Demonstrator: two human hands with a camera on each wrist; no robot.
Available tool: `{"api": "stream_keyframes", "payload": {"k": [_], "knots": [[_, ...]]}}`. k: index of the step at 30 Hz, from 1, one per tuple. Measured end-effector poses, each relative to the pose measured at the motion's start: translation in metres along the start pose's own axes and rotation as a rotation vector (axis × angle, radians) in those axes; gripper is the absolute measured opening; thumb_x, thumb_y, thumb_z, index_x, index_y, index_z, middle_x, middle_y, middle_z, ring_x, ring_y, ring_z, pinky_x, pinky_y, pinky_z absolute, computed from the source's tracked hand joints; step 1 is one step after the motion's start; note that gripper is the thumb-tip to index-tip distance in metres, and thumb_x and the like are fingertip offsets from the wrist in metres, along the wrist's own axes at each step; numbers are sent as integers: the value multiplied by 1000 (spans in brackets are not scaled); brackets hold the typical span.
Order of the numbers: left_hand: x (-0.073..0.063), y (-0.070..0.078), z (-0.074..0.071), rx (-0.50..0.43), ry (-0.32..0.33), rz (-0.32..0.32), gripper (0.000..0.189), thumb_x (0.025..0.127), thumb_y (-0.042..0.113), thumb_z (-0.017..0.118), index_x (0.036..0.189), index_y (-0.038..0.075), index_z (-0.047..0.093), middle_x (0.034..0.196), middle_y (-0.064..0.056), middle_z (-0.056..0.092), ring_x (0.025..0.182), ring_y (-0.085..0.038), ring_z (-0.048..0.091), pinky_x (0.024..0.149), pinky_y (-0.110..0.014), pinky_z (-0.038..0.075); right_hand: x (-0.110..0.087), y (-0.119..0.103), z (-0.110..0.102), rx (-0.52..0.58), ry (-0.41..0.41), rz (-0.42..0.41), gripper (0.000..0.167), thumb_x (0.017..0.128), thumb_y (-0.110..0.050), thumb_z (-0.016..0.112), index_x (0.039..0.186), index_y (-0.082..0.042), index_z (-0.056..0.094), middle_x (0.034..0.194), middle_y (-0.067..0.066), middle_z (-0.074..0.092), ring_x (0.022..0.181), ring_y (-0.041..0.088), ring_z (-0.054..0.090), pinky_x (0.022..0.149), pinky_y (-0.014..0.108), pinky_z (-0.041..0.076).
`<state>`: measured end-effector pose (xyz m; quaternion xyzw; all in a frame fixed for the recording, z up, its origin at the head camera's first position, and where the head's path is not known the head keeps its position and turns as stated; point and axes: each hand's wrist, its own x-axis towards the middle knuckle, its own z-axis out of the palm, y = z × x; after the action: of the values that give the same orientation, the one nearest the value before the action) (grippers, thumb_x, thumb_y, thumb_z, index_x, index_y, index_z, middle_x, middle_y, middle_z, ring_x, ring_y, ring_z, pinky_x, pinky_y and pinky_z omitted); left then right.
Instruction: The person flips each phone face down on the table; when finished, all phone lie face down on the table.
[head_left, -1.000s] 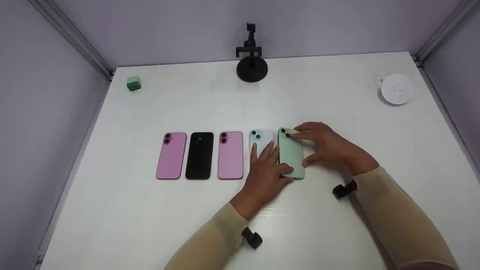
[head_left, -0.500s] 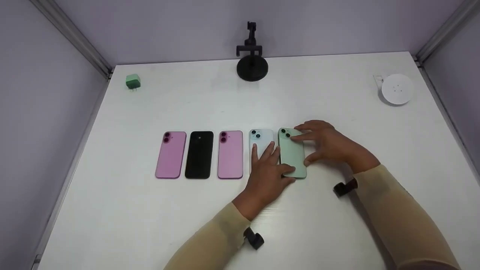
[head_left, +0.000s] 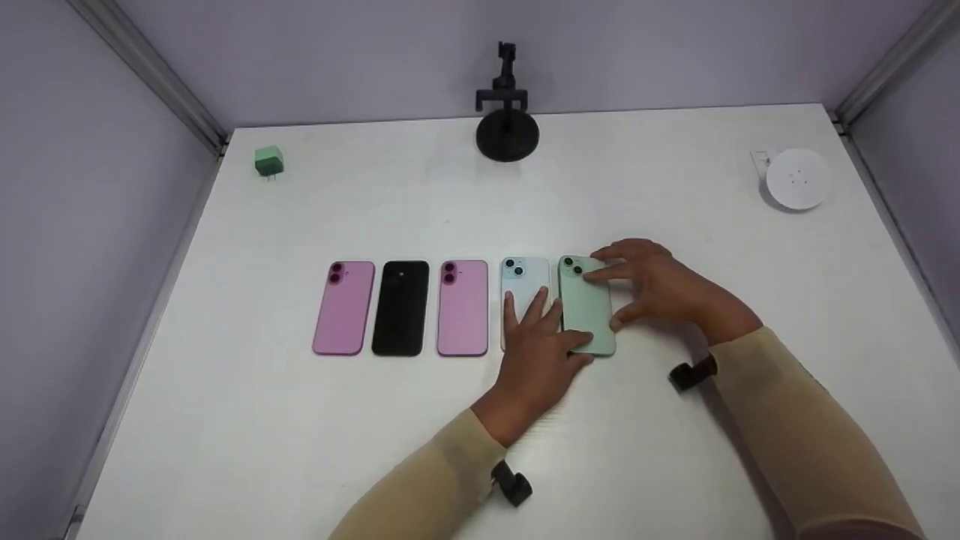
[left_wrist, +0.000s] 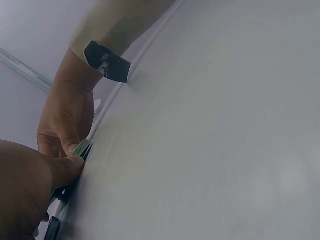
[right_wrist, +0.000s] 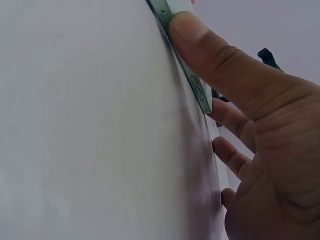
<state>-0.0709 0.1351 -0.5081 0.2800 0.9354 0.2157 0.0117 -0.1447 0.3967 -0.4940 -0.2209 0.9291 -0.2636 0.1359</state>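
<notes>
Five smartphones lie in a row, backs up, in the head view. My right hand [head_left: 664, 289] holds the green smartphone [head_left: 587, 307] at the right end; its thumb [right_wrist: 190, 30] is against the side edge, and other fingers are about the top end. The left hand [head_left: 536, 360] pinches the green phone's lower left corner with thumb and index finger. Its other fingers spread over the pale blue smartphone [head_left: 525, 274], hiding its lower part. Further left lie a pink smartphone [head_left: 463, 307], a black smartphone [head_left: 400, 311] and another pink smartphone [head_left: 343, 307].
On the white table [head_left: 360, 450], a black stand [head_left: 508, 135] is at the back middle. A green cube-shaped plug [head_left: 268, 160] sits at the back left, a white round disc [head_left: 797, 180] at the back right. Pale walls enclose the back and sides.
The green phone's lower end has shifted slightly right, away from the pale blue phone, with both hands staying on it. The other phones have not visibly moved.
</notes>
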Motion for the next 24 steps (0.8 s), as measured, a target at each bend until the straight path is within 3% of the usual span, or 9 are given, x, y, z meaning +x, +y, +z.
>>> {"api": "stream_keyframes", "payload": {"k": [14, 24], "knots": [[-1, 3, 5, -8, 3, -31, 31, 100, 46, 77, 128, 35, 83, 156, -14, 65, 164, -36, 35, 130, -76, 13, 2, 2, -2, 0, -8, 6, 85, 70, -32, 103, 148, -23, 71, 166, 8, 54, 159, 39, 35, 131, 67, 22], [1, 4, 3, 51, -13, -30, 31, 101, 49, 76, 129, 37, 82, 154, -12, 66, 165, -36, 33, 130, -76, 14, 2, 1, -3, 3, -14, 5, 81, 71, -32, 103, 145, -23, 73, 167, 7, 54, 160, 39, 34, 132, 65, 22]]}}
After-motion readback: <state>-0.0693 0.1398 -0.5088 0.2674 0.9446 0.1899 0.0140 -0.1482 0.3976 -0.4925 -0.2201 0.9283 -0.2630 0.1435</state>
